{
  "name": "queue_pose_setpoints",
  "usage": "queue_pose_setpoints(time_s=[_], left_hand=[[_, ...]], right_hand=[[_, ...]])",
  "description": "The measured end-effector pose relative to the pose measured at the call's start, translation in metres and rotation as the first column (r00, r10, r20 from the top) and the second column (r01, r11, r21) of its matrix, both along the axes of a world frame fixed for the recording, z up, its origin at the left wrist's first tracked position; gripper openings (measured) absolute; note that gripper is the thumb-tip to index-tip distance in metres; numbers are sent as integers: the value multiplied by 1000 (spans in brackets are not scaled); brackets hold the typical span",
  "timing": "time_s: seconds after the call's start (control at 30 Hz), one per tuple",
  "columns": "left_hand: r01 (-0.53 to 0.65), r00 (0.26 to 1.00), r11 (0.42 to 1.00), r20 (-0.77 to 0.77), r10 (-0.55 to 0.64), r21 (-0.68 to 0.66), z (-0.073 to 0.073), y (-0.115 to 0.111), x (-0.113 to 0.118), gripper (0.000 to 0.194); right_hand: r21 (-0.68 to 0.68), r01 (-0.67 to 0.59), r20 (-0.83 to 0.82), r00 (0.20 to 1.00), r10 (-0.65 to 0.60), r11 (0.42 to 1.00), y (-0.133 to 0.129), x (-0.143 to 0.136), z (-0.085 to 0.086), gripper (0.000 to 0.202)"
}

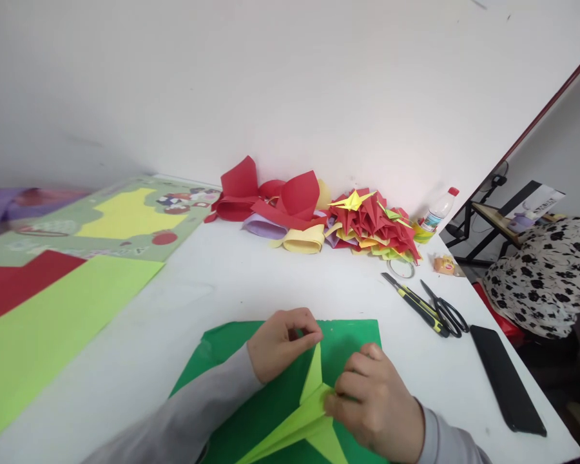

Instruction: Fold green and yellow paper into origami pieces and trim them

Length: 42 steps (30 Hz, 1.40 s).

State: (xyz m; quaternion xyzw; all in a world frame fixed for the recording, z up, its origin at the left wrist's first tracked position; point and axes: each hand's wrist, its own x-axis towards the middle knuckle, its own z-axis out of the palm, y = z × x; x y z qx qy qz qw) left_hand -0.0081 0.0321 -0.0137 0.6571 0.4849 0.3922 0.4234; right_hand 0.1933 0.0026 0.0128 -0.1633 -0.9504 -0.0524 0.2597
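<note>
A lime-green folded paper star lies over a dark green mat at the table's front. My left hand pinches the tip of the star's upper point between thumb and fingers. With fingers curled, my right hand grips the folds on the star's right side, its thumb pressed near the centre. That hand covers the right part of the star. One long point stretches toward the lower left, and another point runs down past the bottom edge of the view.
Red and lime paper sheets lie left, beside a green patterned board. Rolled paper pieces and a pile of folded stars stand by the wall. Right are a bottle, utility knife, scissors and black phone.
</note>
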Motion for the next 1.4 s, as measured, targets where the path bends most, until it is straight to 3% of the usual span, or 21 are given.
queue_pose_setpoints(time_s=[0.27,0.47,0.57,0.63,0.7,0.73,0.8,0.83,0.9,0.97,1.0,1.07,1.17,1.23,1.33,1.4], left_hand=[[-7,1000,995,-1,8,101,-11,6,-3,38],[-66,997,997,-40,67,31,-6,4,1,28],[-100,995,995,-10,100,31,2,5,1,31],[-185,982,983,23,185,-22,9,6,-5,34],[-340,937,936,48,345,-90,17,7,-14,38],[-417,904,905,64,422,-81,20,6,-18,36],[-510,859,856,83,505,82,24,0,-21,27],[-473,881,855,84,467,213,24,-5,-18,21],[-205,972,856,-7,237,475,22,-17,-6,12],[99,980,768,-197,36,633,16,-30,13,13],[213,949,720,-316,9,661,12,-36,22,17],[305,871,642,-479,111,704,6,-46,39,26],[398,800,538,-569,193,743,1,-52,50,30],[437,783,551,-602,155,711,0,-53,50,33],[457,781,620,-621,64,638,-1,-54,48,38],[476,785,624,-619,17,620,-3,-54,47,40]], right_hand=[[-5,5,16,1000,-5,1000,2,1,0,22],[-1,22,18,1000,-22,1000,3,2,-2,19],[-5,19,14,1000,-19,1000,5,3,0,23],[-13,49,-1,999,-49,999,9,5,0,24],[-13,144,-33,989,-144,989,17,10,0,24],[-4,212,-52,976,-212,977,21,13,-1,24],[34,345,-56,938,-343,938,31,19,-2,22],[59,399,-46,917,-397,915,34,22,-2,21],[97,465,-25,885,-465,880,40,25,-2,19],[99,482,-12,876,-483,871,41,26,-2,18],[88,479,-8,877,-481,873,40,25,-2,17],[57,469,-4,883,-470,881,38,24,-3,15],[27,457,-11,890,-457,889,34,22,-4,12],[19,450,-14,893,-450,893,33,21,-4,12],[10,442,-4,897,-442,897,32,20,-4,12],[1,432,-6,902,-432,902,31,19,-4,12]])
